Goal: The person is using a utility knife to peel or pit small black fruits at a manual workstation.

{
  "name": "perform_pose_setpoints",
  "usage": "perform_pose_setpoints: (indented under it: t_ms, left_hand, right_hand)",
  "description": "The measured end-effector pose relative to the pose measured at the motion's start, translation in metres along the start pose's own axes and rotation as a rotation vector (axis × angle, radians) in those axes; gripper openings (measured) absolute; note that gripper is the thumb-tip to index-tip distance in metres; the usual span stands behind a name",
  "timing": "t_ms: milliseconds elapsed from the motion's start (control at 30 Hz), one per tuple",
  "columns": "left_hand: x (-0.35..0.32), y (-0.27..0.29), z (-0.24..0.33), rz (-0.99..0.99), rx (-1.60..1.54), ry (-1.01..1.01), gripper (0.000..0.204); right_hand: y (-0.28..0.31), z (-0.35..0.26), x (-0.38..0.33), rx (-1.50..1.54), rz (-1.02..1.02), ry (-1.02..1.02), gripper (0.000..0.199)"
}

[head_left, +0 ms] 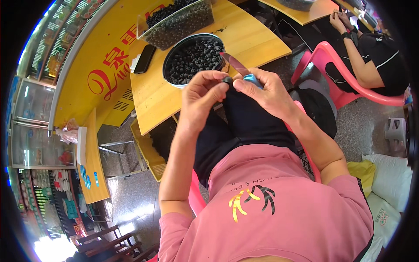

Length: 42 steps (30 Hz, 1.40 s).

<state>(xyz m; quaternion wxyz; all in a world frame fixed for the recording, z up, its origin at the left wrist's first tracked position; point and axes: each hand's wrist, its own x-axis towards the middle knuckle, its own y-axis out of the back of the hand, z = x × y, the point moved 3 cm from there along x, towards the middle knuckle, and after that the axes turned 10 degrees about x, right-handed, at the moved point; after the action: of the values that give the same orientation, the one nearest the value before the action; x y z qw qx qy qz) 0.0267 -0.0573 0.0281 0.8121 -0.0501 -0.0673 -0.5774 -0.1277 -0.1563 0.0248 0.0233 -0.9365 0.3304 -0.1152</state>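
Between the thumb and fingers of my left hand (201, 94) is a small, dark, round fruit or nut (227, 81); its exact kind is too small to tell. My right hand (267, 89) grips a knife (236, 65) by its blue handle, and the blade slants up and left over the table edge. Both hands are close together above my lap, with the right thumb beside the dark piece. Just beyond them stands a round bowl (165, 72) filled with similar dark pieces, several showing pale ring-like marks.
Behind the bowl, a clear plastic tub (209, 15) holds more dark pieces on the wooden table (251, 32). A black phone-like slab (144, 59) lies left of the bowl. At right, another person (373, 61) sits in a pink chair (328, 54). White sacks (388, 181) stand lower right.
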Motion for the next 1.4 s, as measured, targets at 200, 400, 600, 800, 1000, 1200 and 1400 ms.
perform_pose_setpoints:
  t_ms: [200, 400, 600, 800, 1000, 1200, 1400]
  left_hand:
    - [-0.013, -0.020, -0.019, 0.103, -0.129, 0.006, 0.021]
    - [-0.019, -0.019, -0.022, 0.143, -0.061, -0.026, 0.021]
    - [-0.021, -0.025, -0.018, 0.117, 0.041, 0.041, 0.022]
    - [-0.024, -0.030, -0.022, 0.195, -0.002, 0.011, 0.021]
    - [-0.026, -0.032, -0.029, 0.196, -0.075, 0.016, 0.018]
    - [-0.025, -0.030, -0.028, 0.188, -0.164, -0.010, 0.016]
    - [-0.024, -0.025, -0.030, 0.248, -0.233, -0.021, 0.019]
  right_hand:
    - [0.002, 0.005, 0.002, 0.028, -0.017, 0.011, 0.035]
    - [0.001, 0.010, 0.003, 0.142, -0.035, -0.003, 0.033]
    - [0.004, 0.007, 0.003, 0.124, -0.064, -0.063, 0.023]
    - [0.004, 0.011, 0.004, 0.116, -0.038, -0.005, 0.023]
    - [0.005, 0.014, 0.005, 0.134, -0.068, 0.008, 0.021]
    - [0.004, 0.014, 0.005, 0.065, -0.023, 0.047, 0.021]
    - [-0.003, -0.002, -0.002, -0.482, 0.008, 0.482, 0.020]
